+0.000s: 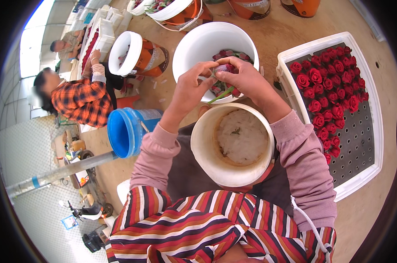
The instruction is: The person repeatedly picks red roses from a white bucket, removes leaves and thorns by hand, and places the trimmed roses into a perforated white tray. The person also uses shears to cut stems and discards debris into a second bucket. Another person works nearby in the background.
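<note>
Between my two hands is a red rose bud [230, 68] wrapped in a pale mesh sleeve, its green stem [221, 95] pointing down and left. My right hand [243, 77] grips the bud from the right. My left hand [193, 83] touches the sleeve with its fingertips; whether it grips cannot be told. Both are over a white bucket [188, 42] holding more rose buds. Nearer my body, a cream bucket [201, 148] holds whitish translucent pieces [243, 138] and a small leaf. At the right, red roses [333, 74] stand upright in a black perforated board [356, 148] inside a white crate [379, 138].
A blue bucket [119, 131] is at the left, with an orange-and-white bucket [149, 59] beyond it. A person in a checked shirt [81, 98] sits there by another crate [105, 34] of roses; a second person [67, 46] is farther back. More buckets [251, 8] line the far side.
</note>
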### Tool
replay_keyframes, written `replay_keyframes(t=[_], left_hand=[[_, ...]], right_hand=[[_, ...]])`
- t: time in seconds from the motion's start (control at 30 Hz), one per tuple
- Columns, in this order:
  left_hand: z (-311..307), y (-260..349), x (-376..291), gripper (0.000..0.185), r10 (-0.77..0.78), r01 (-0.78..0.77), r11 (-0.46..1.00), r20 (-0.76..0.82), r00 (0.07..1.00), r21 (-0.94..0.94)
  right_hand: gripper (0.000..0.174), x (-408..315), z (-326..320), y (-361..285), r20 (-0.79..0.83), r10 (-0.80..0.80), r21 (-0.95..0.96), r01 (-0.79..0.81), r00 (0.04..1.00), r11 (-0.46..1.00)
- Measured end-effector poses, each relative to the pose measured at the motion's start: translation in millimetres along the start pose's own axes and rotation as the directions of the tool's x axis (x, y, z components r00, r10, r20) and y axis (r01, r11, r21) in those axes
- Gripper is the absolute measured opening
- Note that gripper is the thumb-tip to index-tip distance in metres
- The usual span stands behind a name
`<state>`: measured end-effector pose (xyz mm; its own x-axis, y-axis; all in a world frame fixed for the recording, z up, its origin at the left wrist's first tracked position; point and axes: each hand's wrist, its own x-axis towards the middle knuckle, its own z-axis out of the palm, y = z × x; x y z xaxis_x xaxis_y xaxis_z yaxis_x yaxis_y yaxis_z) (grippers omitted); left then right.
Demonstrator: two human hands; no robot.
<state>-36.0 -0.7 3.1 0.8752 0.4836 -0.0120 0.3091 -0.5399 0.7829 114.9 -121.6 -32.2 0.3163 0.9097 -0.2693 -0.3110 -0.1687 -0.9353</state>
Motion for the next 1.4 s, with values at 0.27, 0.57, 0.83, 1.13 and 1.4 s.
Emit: replay_keyframes(t=[0.27,0.57,0.83,1.13,1.4], left_hand=[[6,-18,-7,0.023,-0.256,0.229,0.939,-0.077,0.964,-0.258],[5,-38,4,0.016,-0.423,0.304,0.812,-0.143,0.895,-0.499],[15,-26,8,0.007,0.247,-0.096,0.937,-0.445,0.861,0.335],[-2,-18,22,0.009,-0.193,-0.086,0.907,-0.588,0.785,-0.413],[-8,-71,45,0.018,-0.37,0.299,0.929,0.502,0.782,0.219]], right_hand=[[0.045,8,12,20,-0.057,-0.26,-0.216,0.242,0.964,0.946],[0.044,19,27,24,-0.124,-0.326,-0.399,0.254,0.937,0.881],[0.053,9,30,15,-0.148,-0.304,-0.265,0.259,0.941,0.929],[0.044,12,8,0,-0.303,-0.233,-0.076,0.22,0.924,0.972],[0.046,0,-18,-22,-0.431,-0.166,0.121,0.239,0.887,0.963]])
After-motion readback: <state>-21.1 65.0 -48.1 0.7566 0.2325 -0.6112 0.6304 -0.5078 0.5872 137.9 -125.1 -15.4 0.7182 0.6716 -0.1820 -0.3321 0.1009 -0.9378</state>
